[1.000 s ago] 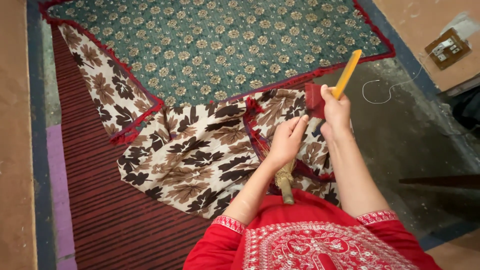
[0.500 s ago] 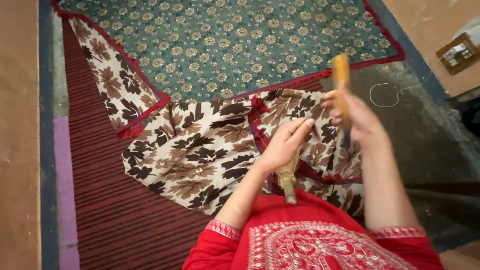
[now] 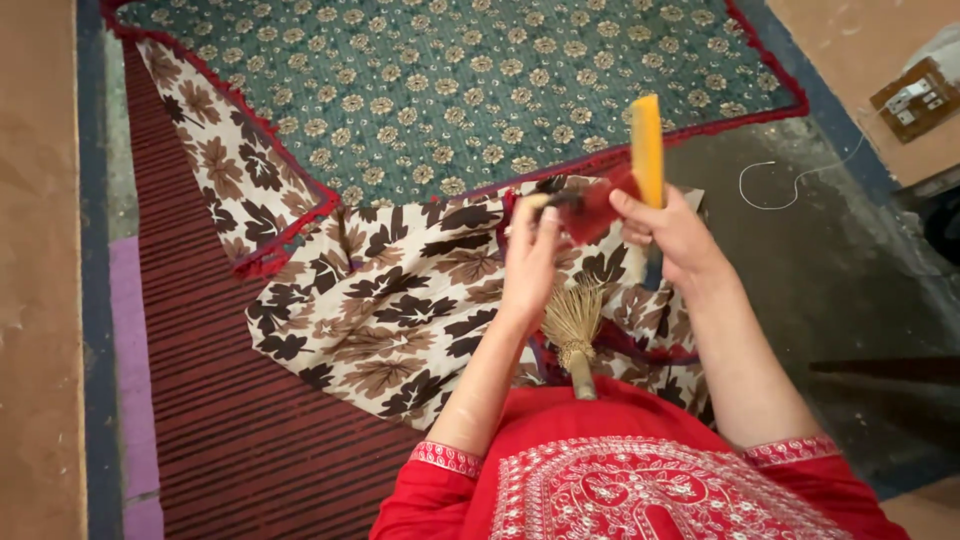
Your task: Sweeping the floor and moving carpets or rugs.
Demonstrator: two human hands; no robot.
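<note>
My right hand [image 3: 672,238] grips a yellow comb [image 3: 647,150] upright, teeth clear of the cloth. My left hand [image 3: 530,262] pinches the red trim [image 3: 598,208] just beside it, lifting it off the leaf-print fabric [image 3: 400,300] below. A small broom [image 3: 573,335] rests under my wrists.

The leaf-print cloth [image 3: 400,300] is spreading across the middle of the floor, its raised red edging [image 3: 285,240] forming a low ridge on the left. A small straw brush [image 3: 573,335] is standing up near the body, just under the left hand [image 3: 530,262], blocking a straight drop there. The right hand [image 3: 672,232] is holding a yellow stick [image 3: 648,148] upright, filling the space above it. Farther right, bare grey floor [image 3: 800,270] is lying open, crossed only by a thin white thread [image 3: 790,182]. On the near left, the striped red mat [image 3: 210,420] is offering flat, open room.
</note>
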